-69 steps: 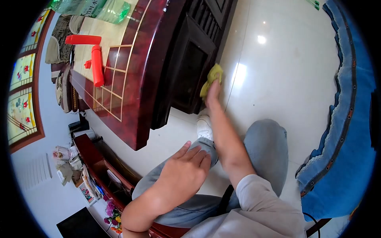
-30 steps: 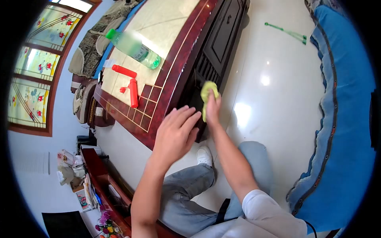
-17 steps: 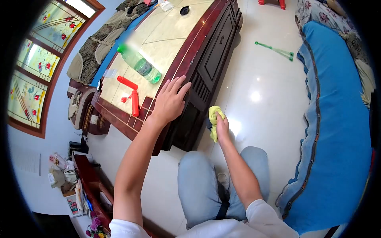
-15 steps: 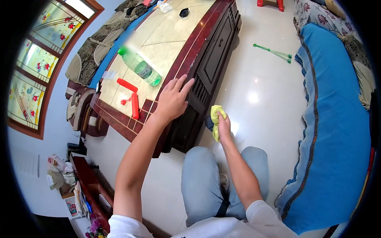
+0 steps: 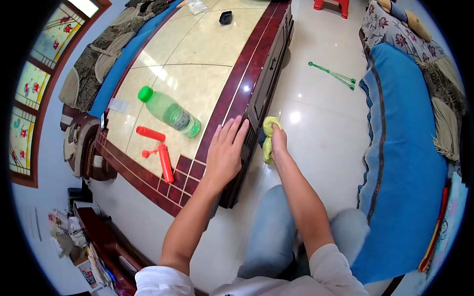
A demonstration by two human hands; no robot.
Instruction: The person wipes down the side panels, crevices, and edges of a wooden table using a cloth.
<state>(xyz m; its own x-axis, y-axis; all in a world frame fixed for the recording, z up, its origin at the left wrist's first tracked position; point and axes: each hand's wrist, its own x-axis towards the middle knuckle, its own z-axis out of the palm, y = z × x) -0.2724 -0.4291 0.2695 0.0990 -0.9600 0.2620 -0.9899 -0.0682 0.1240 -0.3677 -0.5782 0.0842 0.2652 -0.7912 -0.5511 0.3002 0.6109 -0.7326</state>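
Note:
My left hand (image 5: 225, 155) rests with fingers spread on the dark red edge of the table (image 5: 247, 84). In my right hand (image 5: 279, 140) is a bunched yellow-green cloth (image 5: 268, 148), held beside the table's dark side, above the floor. A green-capped clear bottle (image 5: 170, 112) lies on its side on the tabletop, left of my left hand. Near it are a red tube (image 5: 150, 133) and a second red tube (image 5: 166, 164), with a small red piece (image 5: 146, 153) beside them.
Green sticks (image 5: 333, 74) lie on the tiled floor. A blue-covered seat (image 5: 402, 148) runs along the right. A red stool (image 5: 332, 7) stands at the top. On the far tabletop is a black dish (image 5: 225, 18). A cluttered dark red cabinet (image 5: 98, 234) stands lower left.
The cloth in my right hand has come up from the low side of the table. My left hand has moved from my leg onto the table edge. The view has shifted over the tabletop.

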